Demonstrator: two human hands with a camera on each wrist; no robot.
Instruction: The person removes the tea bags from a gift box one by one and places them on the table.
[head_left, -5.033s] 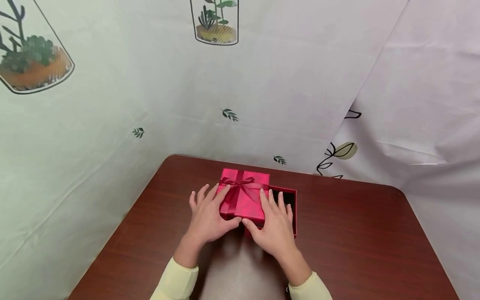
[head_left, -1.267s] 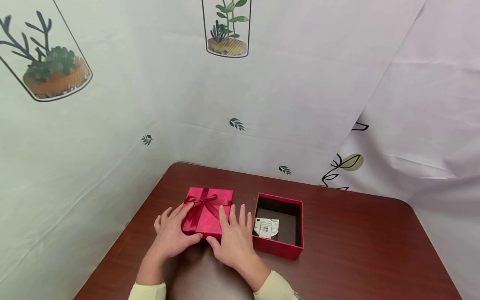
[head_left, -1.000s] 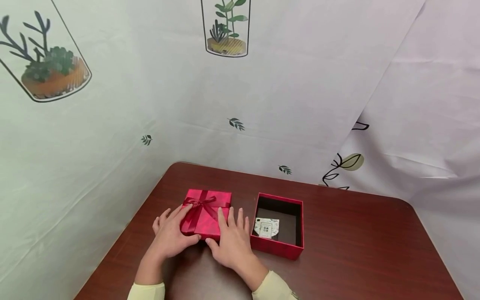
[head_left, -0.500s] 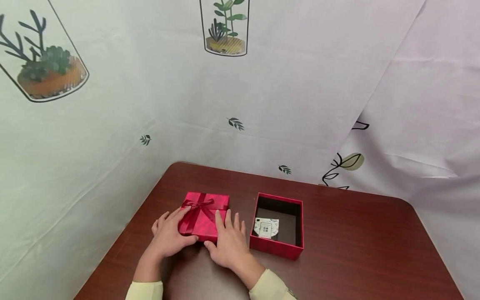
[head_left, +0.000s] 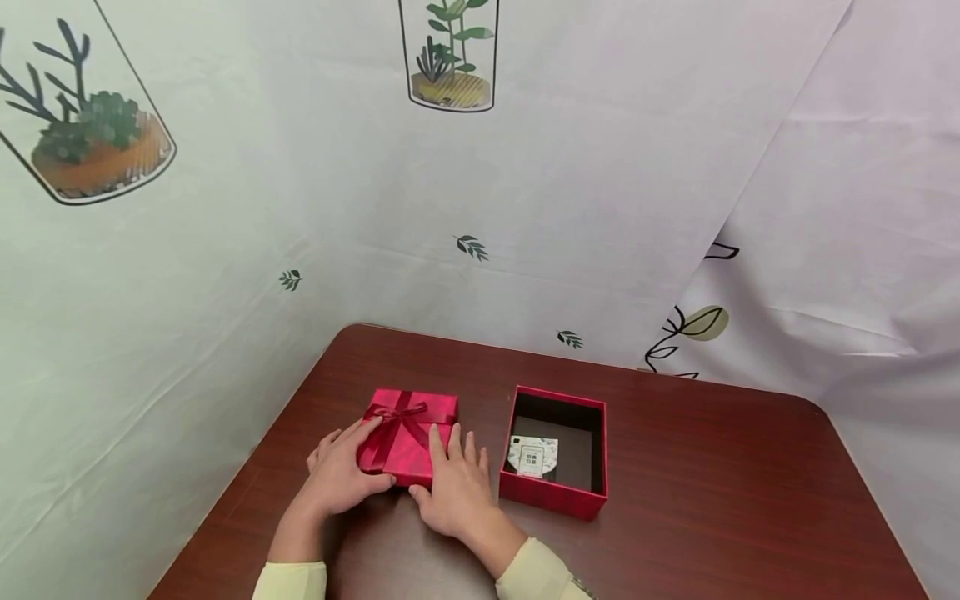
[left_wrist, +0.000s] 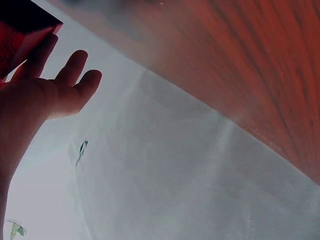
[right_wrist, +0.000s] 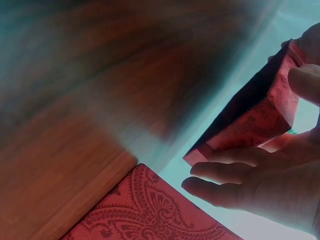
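Observation:
A red patterned gift box lid [head_left: 416, 454] with a dark red ribbon bow [head_left: 401, 415] is between both hands. My left hand [head_left: 335, 475] holds its left side, with fingers over the edge and thumb along the front. At the right side, my right hand [head_left: 459, 493] has its fingertips on the lid and its thumb by the front corner. The right wrist view shows the lid [right_wrist: 260, 122] raised off the table, its dark hollow underside facing down. To the right stands the uncovered red box base [head_left: 551, 497], a white printed card [head_left: 532, 457] lying inside its dark interior.
The dark reddish-brown wooden table [head_left: 712, 492] extends to the right of the base. White curtain-like fabric [head_left: 352, 208] with plant prints hangs behind the table and along its left side. The right hand's fingers are close to the base's left wall.
Five seconds ago the lid overlapped the base. Both hands have carried it left, exposing the base and card. In the last second it shifted slightly toward the person.

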